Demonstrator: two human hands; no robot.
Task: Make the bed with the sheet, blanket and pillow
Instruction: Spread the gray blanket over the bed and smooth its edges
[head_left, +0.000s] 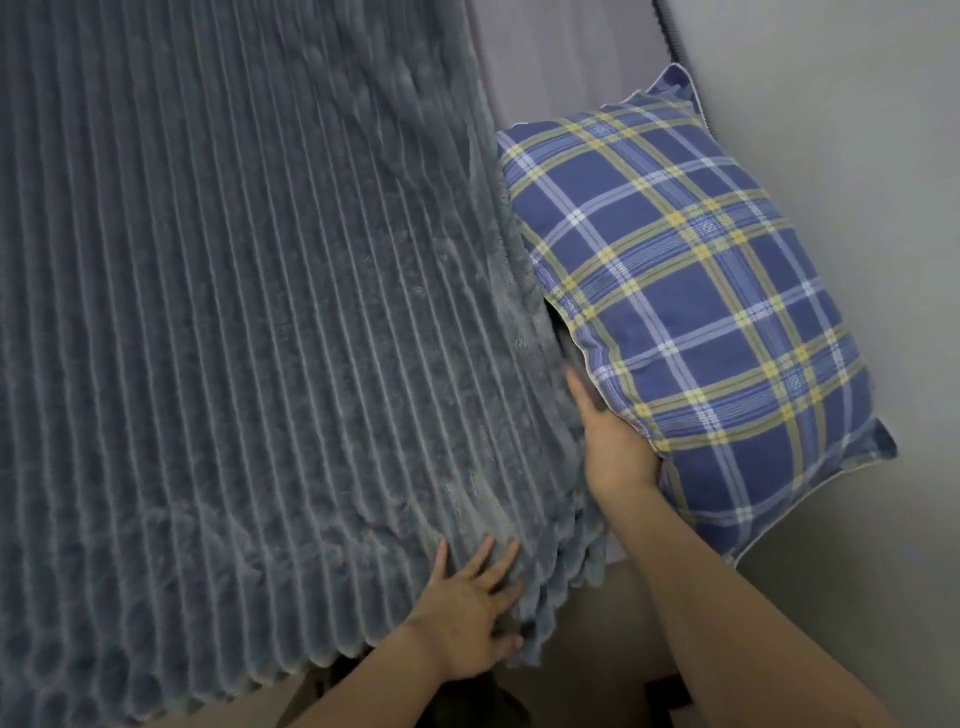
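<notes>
The left hand (467, 621) lies flat, fingers spread, on the near right corner of the grey ribbed blanket (234, 312), which covers most of the bed. The right hand (618, 441) is just right of it, its fingers straight and its grip loose, pressing the near left edge of the blue plaid pillow (685, 291). The pillow leans on the pale wall (841, 130). A strip of lavender sheet (561, 62) shows at the far side.
</notes>
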